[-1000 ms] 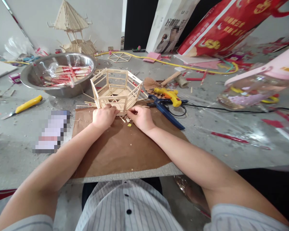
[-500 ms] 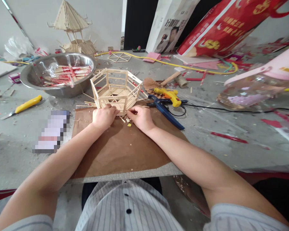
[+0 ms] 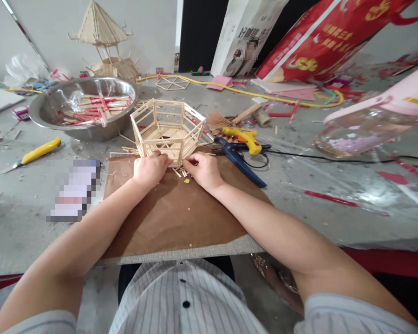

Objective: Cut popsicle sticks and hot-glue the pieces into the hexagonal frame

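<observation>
One hexagonal stick frame (image 3: pixel 165 131) stands at the far edge of a brown sheet (image 3: pixel 181 218) | left hand (image 3: pixel 150 169) curls against its near side | right hand (image 3: pixel 205 170) bends narrowly at its base | cannot tell whether either grips it | metal bowl (image 3: pixel 94 133) beside, left
</observation>
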A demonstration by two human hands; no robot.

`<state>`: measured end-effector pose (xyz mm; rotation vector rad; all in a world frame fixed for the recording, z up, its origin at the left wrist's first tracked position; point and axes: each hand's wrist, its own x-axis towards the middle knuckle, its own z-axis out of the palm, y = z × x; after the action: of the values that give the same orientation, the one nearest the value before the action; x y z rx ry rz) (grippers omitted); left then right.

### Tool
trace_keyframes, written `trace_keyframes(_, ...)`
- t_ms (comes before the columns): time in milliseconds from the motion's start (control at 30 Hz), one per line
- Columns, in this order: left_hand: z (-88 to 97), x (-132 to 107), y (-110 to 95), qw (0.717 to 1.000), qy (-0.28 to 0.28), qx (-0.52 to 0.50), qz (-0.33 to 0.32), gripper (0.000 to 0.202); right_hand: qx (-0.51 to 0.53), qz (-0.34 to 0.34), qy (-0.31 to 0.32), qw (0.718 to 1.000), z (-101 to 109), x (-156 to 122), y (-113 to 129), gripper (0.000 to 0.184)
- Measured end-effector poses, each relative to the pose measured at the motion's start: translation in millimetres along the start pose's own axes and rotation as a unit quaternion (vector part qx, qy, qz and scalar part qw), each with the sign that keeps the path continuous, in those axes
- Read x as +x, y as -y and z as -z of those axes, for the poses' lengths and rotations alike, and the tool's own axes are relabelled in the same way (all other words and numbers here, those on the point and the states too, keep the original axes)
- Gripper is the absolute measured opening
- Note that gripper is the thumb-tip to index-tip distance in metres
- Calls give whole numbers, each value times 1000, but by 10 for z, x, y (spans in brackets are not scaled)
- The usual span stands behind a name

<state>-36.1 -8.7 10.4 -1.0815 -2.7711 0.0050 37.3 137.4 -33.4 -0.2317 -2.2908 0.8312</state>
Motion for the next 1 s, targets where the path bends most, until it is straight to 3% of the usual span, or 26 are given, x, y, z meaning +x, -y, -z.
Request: trace_keyframes(1000, -26, 5, 10, 1000, -22, 1, -7, 40, -16, -7, 10, 1000, 10, 1, 22, 14)
